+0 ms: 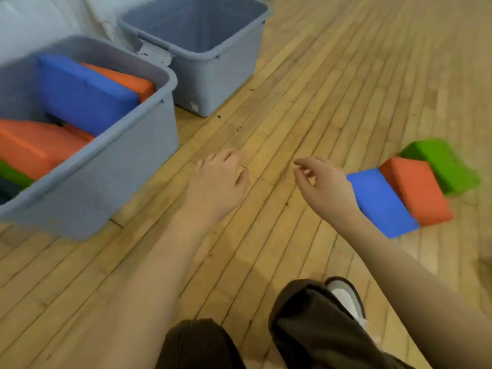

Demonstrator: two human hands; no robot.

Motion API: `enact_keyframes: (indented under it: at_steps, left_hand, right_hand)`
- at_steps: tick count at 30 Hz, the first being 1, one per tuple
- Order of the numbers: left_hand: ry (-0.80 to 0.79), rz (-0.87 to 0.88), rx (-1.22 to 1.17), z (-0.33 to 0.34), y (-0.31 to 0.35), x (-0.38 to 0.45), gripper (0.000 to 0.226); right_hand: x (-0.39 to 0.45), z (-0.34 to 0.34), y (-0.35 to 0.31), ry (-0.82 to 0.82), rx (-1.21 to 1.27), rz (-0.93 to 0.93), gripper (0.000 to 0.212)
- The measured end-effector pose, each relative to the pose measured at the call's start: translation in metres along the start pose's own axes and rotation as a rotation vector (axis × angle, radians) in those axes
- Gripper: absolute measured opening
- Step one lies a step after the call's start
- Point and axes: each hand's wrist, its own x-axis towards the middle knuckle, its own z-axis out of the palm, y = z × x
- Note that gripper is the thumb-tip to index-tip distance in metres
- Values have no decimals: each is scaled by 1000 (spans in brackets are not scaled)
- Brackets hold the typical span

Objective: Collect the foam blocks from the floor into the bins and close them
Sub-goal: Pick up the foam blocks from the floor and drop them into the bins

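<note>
Three foam blocks lie together on the wooden floor at the right: a blue block (380, 203), an orange block (415, 190) and a green block (442, 166). A grey bin (138, 153) at the left holds a blue block (85, 94), orange blocks (34, 145) and a bit of green foam. A second grey bin (213, 73) behind it looks empty inside. My left hand (218, 179) hovers over the floor between bin and blocks, fingers loosely curled, holding nothing. My right hand (324, 185) hangs just left of the blue floor block, fingers relaxed and empty.
White fabric (40, 20) hangs behind the bins at the top left. My legs in dark trousers (306, 328) and a white shoe (346, 296) show at the bottom. Bare floorboards (346, 75) stretch to the upper right.
</note>
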Motion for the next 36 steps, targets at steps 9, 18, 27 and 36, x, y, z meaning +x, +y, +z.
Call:
enact_keyframes:
  at_steps: [9, 18, 27, 36]
  left_hand:
    - [-231, 38, -34, 156, 121, 65, 42]
    - [-475, -104, 50, 344, 162, 105, 54]
    - [-539, -254, -44, 402, 172, 124, 55]
    - [-401, -96, -596, 384, 205, 160, 47]
  right_hand:
    - [-1, -18, 203, 26, -53, 298, 31]
    - [5, 27, 372, -335, -347, 352, 85]
    - [12, 39, 394, -221, -288, 291, 83]
    - [28, -7, 394, -4, 516, 500, 53]
